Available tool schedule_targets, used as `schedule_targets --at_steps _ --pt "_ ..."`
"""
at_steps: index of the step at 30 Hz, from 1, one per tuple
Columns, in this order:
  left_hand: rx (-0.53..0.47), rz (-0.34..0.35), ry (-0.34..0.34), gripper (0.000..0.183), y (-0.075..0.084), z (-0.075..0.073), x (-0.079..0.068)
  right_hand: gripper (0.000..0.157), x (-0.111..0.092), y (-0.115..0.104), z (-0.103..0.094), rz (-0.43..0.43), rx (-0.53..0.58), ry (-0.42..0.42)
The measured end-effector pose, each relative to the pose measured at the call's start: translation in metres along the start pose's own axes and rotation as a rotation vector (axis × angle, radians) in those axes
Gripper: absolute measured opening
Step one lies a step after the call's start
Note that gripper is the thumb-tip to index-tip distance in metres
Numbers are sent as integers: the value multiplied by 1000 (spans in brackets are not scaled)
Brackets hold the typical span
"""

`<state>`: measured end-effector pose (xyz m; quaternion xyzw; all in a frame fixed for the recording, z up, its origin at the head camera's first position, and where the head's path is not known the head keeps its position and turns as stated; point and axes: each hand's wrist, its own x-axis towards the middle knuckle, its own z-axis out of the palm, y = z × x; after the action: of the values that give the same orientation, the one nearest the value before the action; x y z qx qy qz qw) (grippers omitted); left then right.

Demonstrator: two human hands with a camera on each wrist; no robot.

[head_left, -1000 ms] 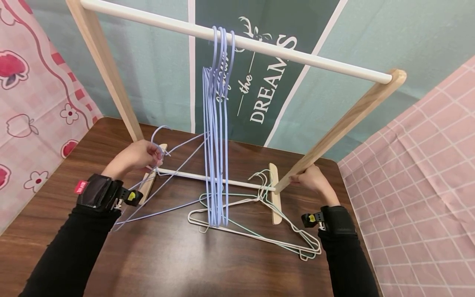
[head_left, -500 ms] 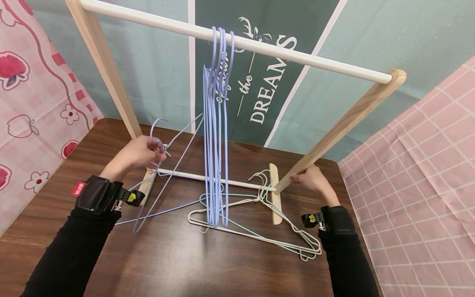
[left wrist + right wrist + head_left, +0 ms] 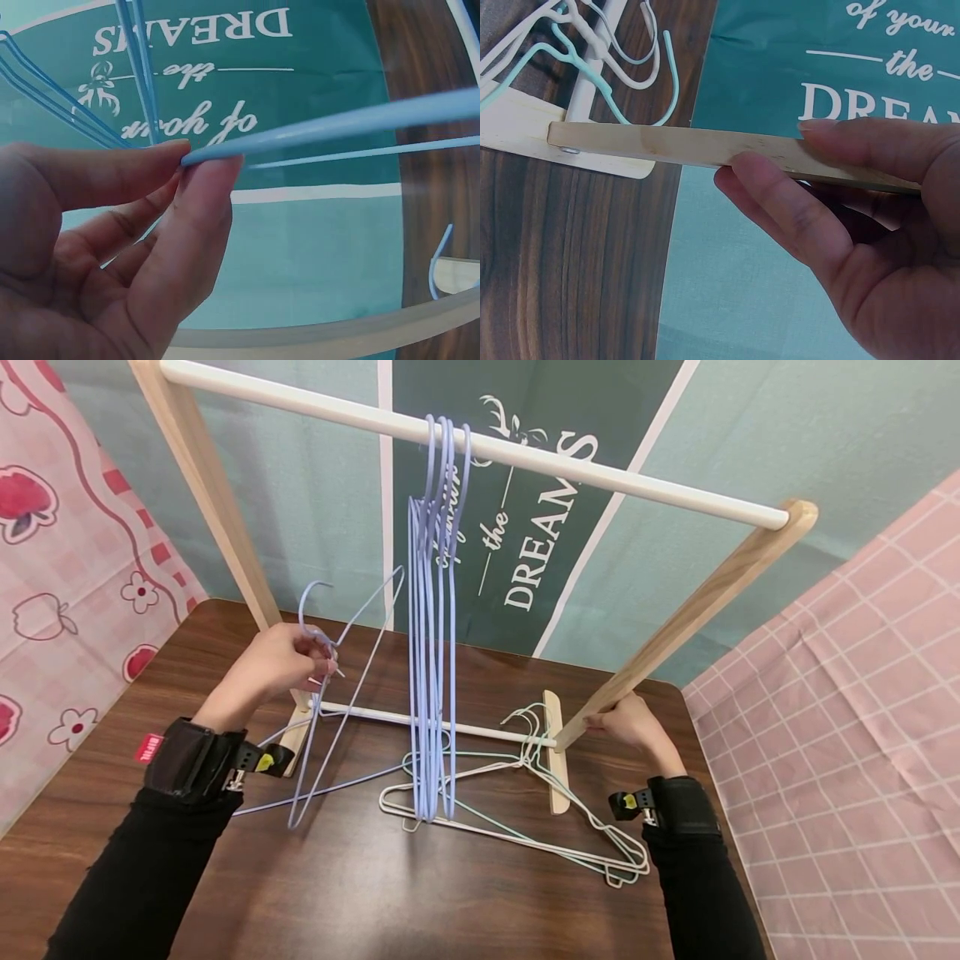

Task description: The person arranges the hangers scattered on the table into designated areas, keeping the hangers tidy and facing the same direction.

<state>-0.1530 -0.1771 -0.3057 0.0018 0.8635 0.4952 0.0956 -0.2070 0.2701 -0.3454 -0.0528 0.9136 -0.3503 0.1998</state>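
Note:
In the head view my left hand [image 3: 288, 660] pinches a lavender clothes hanger [image 3: 302, 608] just below its hook, thumb against fingers. The left wrist view shows its wire [image 3: 337, 129] between thumb and index fingertip. The held hanger stands tilted above the table, left of several lavender hangers [image 3: 453, 627] on the rack's top rail [image 3: 600, 472]. My right hand [image 3: 633, 720] grips the lower part of the rack's right wooden post [image 3: 705, 597]. Up close in the right wrist view, thumb and fingers lie on either side of that post [image 3: 667, 142].
White and mint-green hangers [image 3: 517, 839] lie overlapping near the rack's right foot [image 3: 555, 785]. Another lavender hanger [image 3: 330, 788] lies on the brown table [image 3: 337, 893] at left. A white lower bar [image 3: 495, 732] crosses between the posts. Printed curtains enclose the sides and back.
My left hand has risen slightly with the lavender hanger, whose hook is higher and whose lower corner has swung to the right. My right hand stays on the post.

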Motion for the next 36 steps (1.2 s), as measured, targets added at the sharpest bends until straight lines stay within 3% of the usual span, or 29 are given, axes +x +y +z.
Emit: schedule_targets --at_steps 15,24,36 --pt "23 65 64 14 14 -3 -9 30 0 0 0 0 2 1" --pt "19 52 91 17 23 -7 -9 31 0 0 0 14 16 -3" --pt "5 78 131 16 48 -17 -12 30 0 -1 0 6 19 11"
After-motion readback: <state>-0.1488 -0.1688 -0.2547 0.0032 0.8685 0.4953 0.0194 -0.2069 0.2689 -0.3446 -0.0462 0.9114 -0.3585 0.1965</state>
